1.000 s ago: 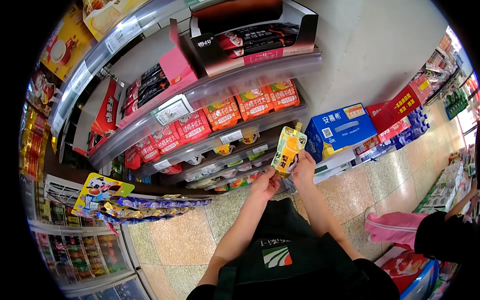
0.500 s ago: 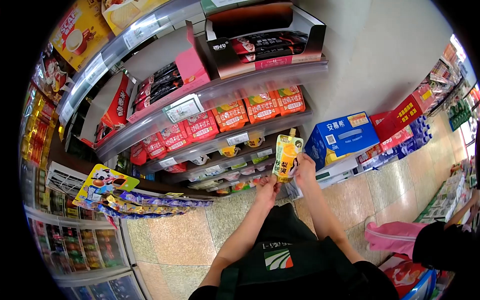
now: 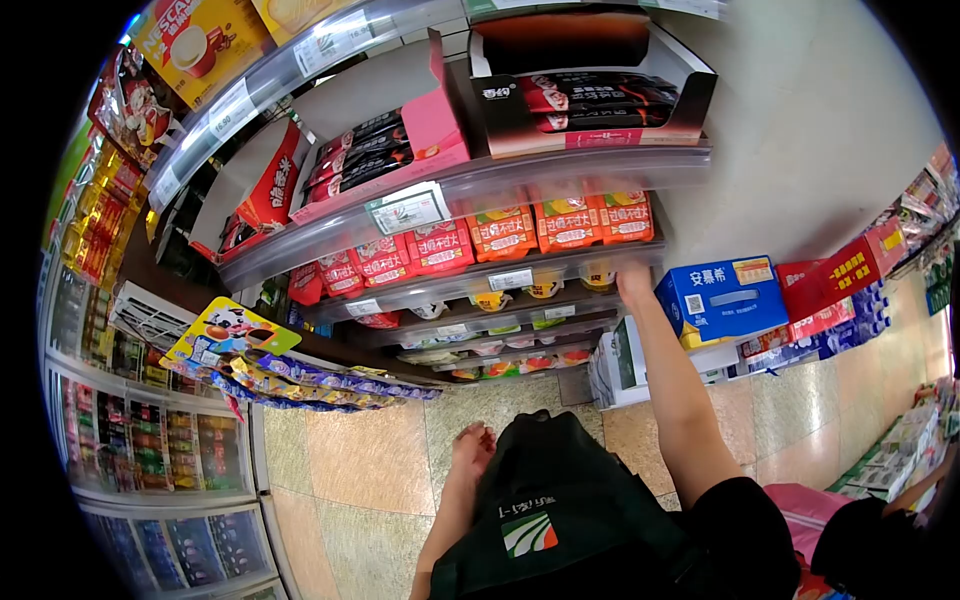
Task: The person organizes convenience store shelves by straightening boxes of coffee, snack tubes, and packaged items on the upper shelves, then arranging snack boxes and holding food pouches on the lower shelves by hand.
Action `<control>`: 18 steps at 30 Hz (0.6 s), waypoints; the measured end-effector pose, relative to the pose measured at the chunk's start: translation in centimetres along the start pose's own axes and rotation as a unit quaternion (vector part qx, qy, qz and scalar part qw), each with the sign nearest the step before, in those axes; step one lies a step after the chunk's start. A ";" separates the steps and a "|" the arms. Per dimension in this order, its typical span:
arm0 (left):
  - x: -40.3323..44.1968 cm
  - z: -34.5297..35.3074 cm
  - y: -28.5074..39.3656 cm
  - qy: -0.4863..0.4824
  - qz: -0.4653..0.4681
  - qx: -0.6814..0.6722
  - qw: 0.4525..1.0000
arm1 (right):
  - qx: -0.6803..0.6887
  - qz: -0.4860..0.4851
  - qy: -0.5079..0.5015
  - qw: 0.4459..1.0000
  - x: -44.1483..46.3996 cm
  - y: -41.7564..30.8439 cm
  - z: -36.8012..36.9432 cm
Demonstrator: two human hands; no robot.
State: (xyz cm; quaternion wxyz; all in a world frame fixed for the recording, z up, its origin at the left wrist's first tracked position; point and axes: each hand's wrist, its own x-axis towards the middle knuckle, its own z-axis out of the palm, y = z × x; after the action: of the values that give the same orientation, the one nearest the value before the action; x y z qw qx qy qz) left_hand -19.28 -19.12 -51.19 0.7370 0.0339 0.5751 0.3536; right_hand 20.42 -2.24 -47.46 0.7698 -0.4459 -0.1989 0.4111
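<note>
My right hand (image 3: 633, 285) reaches to the right end of the shelf tier below the orange and red packs. Its fingertips are partly hidden under the shelf edge, beside a small yellow item (image 3: 598, 276) that I cannot make out fully. My left hand (image 3: 474, 447) hangs low beside my dark green apron (image 3: 570, 500), fingers loosely curled with nothing visible in them. Above my right hand stand orange packs (image 3: 567, 221) in a row, with red packs (image 3: 440, 246) to their left. Yellow-lidded cups (image 3: 492, 300) sit on the lower tier.
A blue carton (image 3: 722, 300) stands right of my right arm, with a red box (image 3: 850, 265) beyond it. A hanging snack display (image 3: 235, 340) juts out at left, near a glass-fronted cooler (image 3: 150, 430). Another person's pink clothing (image 3: 800, 510) shows at lower right.
The yellow pear-drink pouch held in both hands is no longer in them. My right hand has moved up to the shelf; my left has dropped toward my body. The view has shifted.
</note>
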 end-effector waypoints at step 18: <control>-0.8 -2.4 -0.7 0.012 0.032 -0.030 0.999 | -0.047 -0.072 0.070 0.994 -3.9 -2.6 -0.1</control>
State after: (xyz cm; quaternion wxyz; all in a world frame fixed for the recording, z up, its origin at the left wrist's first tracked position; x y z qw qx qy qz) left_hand -21.12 -21.00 -51.68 0.7191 0.0255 0.5713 0.3947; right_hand 19.40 -6.12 -45.09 0.7874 -0.4939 -0.1956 0.3128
